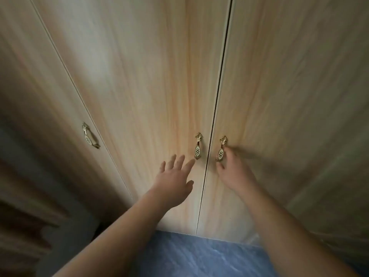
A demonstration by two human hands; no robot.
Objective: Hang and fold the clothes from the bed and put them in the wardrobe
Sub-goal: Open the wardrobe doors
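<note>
A light wood wardrobe fills the view, its doors closed. Two gold handles sit either side of the centre gap. My right hand curls its fingers round the right door's handle. My left hand is spread with straight fingers, its fingertips just short of the left door's handle and not touching it. No clothes or bed are in view.
A third door at the far left carries its own gold handle. Blue marbled floor lies below the doors. Dark wooden furniture stands at the lower left.
</note>
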